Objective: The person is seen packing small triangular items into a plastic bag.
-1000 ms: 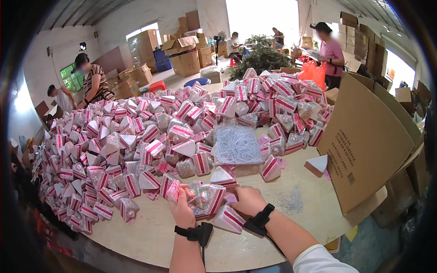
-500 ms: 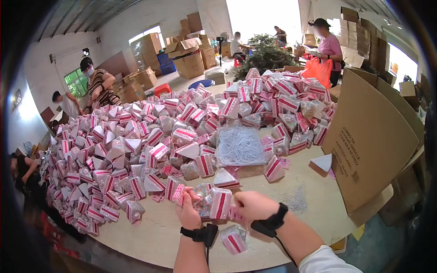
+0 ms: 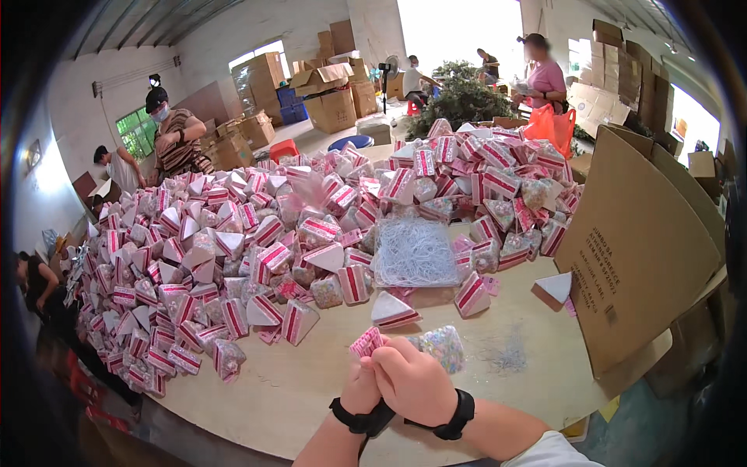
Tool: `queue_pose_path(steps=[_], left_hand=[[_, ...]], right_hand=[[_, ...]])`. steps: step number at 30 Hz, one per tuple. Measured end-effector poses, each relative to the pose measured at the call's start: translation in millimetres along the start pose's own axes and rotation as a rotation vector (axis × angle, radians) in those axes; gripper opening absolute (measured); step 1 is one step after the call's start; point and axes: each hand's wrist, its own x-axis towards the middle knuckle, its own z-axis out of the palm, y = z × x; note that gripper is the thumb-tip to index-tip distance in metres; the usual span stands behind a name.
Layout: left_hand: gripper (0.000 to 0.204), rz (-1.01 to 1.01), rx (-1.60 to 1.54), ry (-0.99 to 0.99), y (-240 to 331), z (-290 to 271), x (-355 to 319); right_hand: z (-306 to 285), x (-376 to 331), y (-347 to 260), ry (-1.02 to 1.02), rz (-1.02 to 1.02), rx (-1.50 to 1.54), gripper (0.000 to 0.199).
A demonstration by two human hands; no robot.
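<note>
A round pale wooden surface (image 3: 296,389) in a carton-stacked warehouse carries heaped pink-striped triangular packets (image 3: 233,257). Both hands, left hand (image 3: 360,387) and right hand (image 3: 414,379), now press together, clamped on one clear confetti-filled triangular packet (image 3: 436,346); earlier they held it wider apart.
</note>
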Motion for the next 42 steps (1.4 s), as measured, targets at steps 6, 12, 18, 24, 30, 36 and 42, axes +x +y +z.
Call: queue_pose_path(steps=[6, 12, 18, 24, 30, 36, 42], left_hand=[[0.086, -0.081, -0.153, -0.081, -3, -9, -2], [0.09, -0.079, 0.012, -0.087, -8, -15, 0], [0.085, -0.08, 0.036, -0.149, -5, -10, -1], [0.081, -0.194, -0.018, -0.132, 2, -4, -6], [0.056, -0.046, -0.076, -0.334, 6, -9, -5], [0.032, -0.188, 0.002, -0.351, 17, -9, -8], [0.023, -0.121, 0.15, -0.232, 6, -8, -10]], right_hand=[[-14, 7, -3, -0.28, 0.114, 0.231, 0.034], [-21, 9, 5, -0.358, 0.382, 0.401, 0.035], [-31, 17, 20, -0.118, -0.05, -0.087, 0.024], [-36, 21, 22, -0.109, -0.231, -0.13, 0.024], [-30, 16, 24, -0.198, -0.191, -0.181, 0.02], [-27, 12, 18, -0.292, -0.317, -0.117, 0.015], [-31, 16, 23, -0.38, -0.209, 0.008, 0.015]])
